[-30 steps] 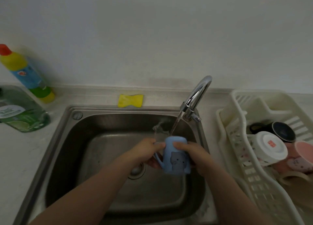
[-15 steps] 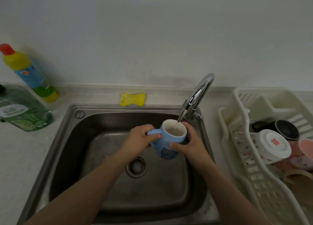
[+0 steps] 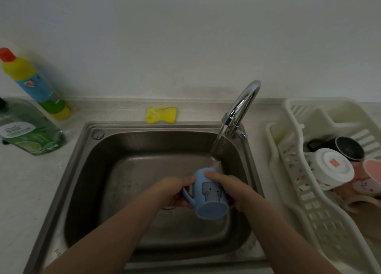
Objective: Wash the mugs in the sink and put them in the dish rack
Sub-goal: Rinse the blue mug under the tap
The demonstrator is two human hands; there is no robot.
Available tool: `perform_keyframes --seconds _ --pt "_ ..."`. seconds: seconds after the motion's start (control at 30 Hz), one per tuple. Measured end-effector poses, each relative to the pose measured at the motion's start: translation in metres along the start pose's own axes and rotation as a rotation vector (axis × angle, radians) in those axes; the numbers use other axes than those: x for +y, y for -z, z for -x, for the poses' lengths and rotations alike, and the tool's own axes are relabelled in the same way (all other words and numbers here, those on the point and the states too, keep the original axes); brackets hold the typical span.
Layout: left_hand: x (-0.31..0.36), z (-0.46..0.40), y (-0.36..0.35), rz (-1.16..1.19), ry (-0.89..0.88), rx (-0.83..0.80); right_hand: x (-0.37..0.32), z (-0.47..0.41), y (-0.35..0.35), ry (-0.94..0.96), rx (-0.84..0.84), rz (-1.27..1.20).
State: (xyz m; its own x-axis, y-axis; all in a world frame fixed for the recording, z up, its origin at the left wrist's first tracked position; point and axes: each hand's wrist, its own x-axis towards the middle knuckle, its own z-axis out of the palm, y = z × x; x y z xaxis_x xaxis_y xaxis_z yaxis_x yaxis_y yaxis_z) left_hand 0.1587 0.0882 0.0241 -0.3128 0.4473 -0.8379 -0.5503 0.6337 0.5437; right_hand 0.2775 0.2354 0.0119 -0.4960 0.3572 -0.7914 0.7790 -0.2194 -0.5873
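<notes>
Blue mug (image 3: 208, 193) held over the middle of the sink (image 3: 82, 170), tipped on its side, base toward the camera, mouth turned up toward the running stream. Below and in front of the tap (image 3: 243, 106), just under where the water lands. Left hand (image 3: 175, 191) curled around the handle side, right hand (image 3: 231, 189) wrapped over the far wall, fingertips (image 3: 210, 174) on the upper body; both grasping the mug, neither loose.

Probably ceramic: rigid, moderately weighty, chippable against steel basin or tap spout. Wet glaze, likely slick, more so if soap remains. Best taken by the handle loop with a second hand cupping the body, much as now. Worth avoiding: a pinch on the rim alone.

Right of the sink, the dish rack (image 3: 288, 170), already holding a black mug (image 3: 348, 147), a white mug (image 3: 329, 168) and a pink mug (image 3: 369, 176), packed close together; free room looks limited to the near end. Behind the sink, a yellow sponge (image 3: 161, 115). Left of the sink, a green bottle (image 3: 31, 133) and a yellow bottle (image 3: 35, 83).
</notes>
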Motion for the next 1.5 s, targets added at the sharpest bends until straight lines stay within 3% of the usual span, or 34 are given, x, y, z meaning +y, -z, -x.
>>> perform_keyframes --seconds 0.07,0.17,0.3,0.47,0.57,0.7,1.03,1.17,1.27,1.37,1.5 --pt "-0.004 -0.001 0.004 -0.062 0.077 -0.064 0.008 -0.001 0.000 -0.063 0.002 0.041" --pt "0.002 0.005 0.000 -0.039 0.054 -0.082 0.002 -0.001 0.005 -0.025 0.019 0.031" --pt "0.016 0.004 0.019 -0.081 -0.259 0.070 -0.031 0.003 -0.006 0.276 -0.024 -0.020" --pt "0.044 0.006 0.011 -0.271 -0.562 0.085 -0.032 0.015 0.019 0.598 0.019 -0.160" --pt "0.052 0.005 0.021 -0.244 -0.685 0.154 -0.046 0.015 0.011 0.726 0.057 -0.115" --pt "0.058 0.003 0.014 -0.349 -0.734 0.093 -0.033 0.016 0.021 0.779 0.124 -0.196" --pt "0.056 0.001 0.011 -0.413 -0.670 0.129 -0.032 0.012 0.022 0.670 0.029 -0.226" --pt "0.039 0.005 0.020 -0.249 -0.485 0.082 -0.032 0.011 0.012 0.523 -0.007 -0.117" --pt "0.015 0.001 0.001 -0.267 -0.290 -0.026 -0.005 0.011 0.015 0.267 -0.028 -0.083" --pt "0.002 -0.004 -0.002 -0.146 -0.086 -0.004 0.000 0.005 0.001 0.020 -0.049 -0.114" --pt "0.003 -0.009 0.001 -0.247 0.003 -0.072 0.013 0.004 0.002 -0.002 -0.034 -0.074"
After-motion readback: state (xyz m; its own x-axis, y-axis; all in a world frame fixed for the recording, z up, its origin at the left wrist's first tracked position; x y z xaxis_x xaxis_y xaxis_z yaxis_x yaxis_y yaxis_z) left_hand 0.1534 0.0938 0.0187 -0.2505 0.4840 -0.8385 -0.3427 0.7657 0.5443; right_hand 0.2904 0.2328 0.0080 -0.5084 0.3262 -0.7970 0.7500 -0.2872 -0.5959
